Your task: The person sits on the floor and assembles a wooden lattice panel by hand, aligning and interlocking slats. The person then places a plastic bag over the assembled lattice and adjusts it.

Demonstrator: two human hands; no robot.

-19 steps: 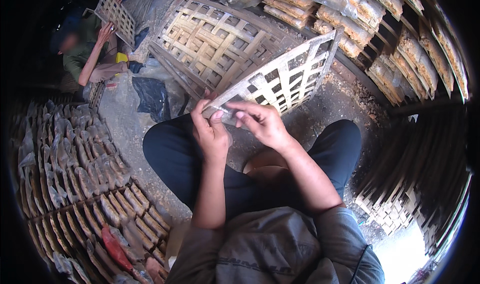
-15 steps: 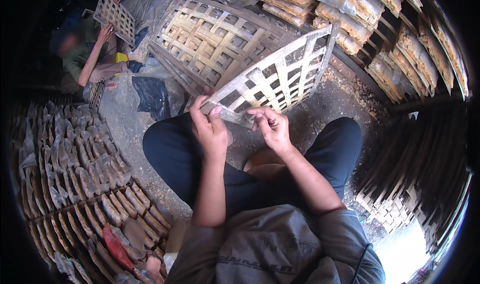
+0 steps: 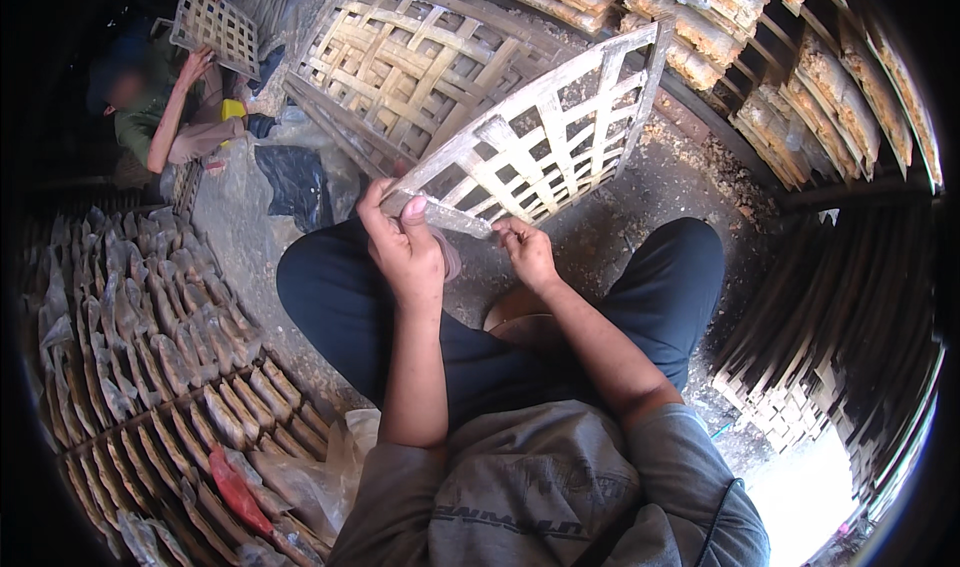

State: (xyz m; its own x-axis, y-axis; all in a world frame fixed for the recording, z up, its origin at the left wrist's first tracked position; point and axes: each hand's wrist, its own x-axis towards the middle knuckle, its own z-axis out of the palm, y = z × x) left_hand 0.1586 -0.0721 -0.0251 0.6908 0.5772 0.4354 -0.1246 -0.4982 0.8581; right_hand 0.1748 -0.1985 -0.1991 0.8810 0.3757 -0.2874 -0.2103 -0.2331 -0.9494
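Note:
Tilted up in front of me is a woven bamboo lattice tray (image 3: 551,125) with a flat wooden frame. My left hand (image 3: 408,257) grips its near left corner, thumb on top and fingers behind. At the near edge of the frame, my right hand (image 3: 529,255) is closed, with thumb and fingertips pinching the wood. Just behind leans a second bamboo lattice tray (image 3: 400,57), resting on the floor side and partly covered by the one I hold. Between my legs sits a round brownish object (image 3: 520,317), mostly hidden.
Racks at left (image 3: 130,307) hold rows of thin plastic-covered slabs. More crumbly orange-white slabs (image 3: 690,52) are stacked on trays at the upper right. Stacked lattice trays (image 3: 800,367) stand at right. A co-worker (image 3: 165,132) at the upper left holds another lattice tray (image 3: 215,27). Dark plastic (image 3: 292,182) lies on the floor.
The held tray has shifted slightly left, its lattice turned more toward me. My left hand moved a little left; my right fingers, stretched earlier, are now curled at the frame.

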